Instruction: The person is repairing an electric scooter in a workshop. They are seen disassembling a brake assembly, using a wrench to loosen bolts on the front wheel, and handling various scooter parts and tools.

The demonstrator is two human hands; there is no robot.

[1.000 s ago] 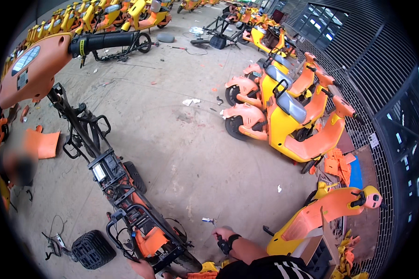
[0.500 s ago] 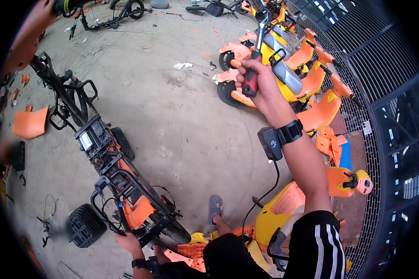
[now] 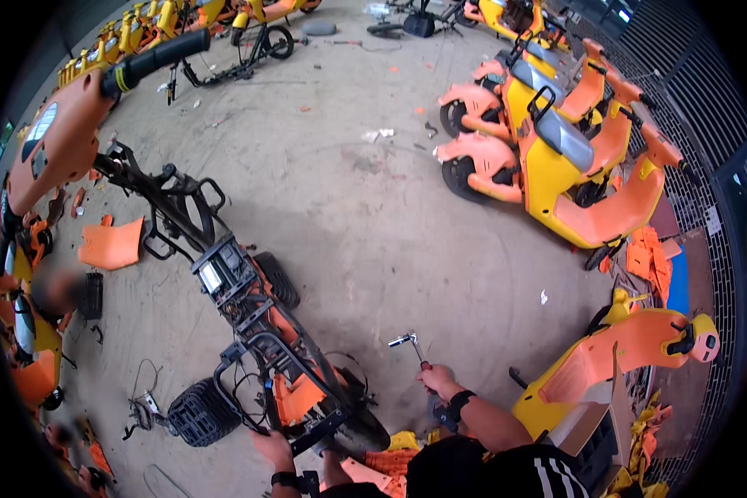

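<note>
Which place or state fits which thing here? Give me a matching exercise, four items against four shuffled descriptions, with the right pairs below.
Things
1. Ratchet wrench
2. Left hand
3. Black basket
4. Cardboard box

Places and states
A. On the concrete floor, left of the stripped scooter
B. At the lower right, with a flap standing up
C. Gripped by the right hand
D. At the near end of the stripped scooter

Right pairs
1-C, 2-D, 3-A, 4-B
</note>
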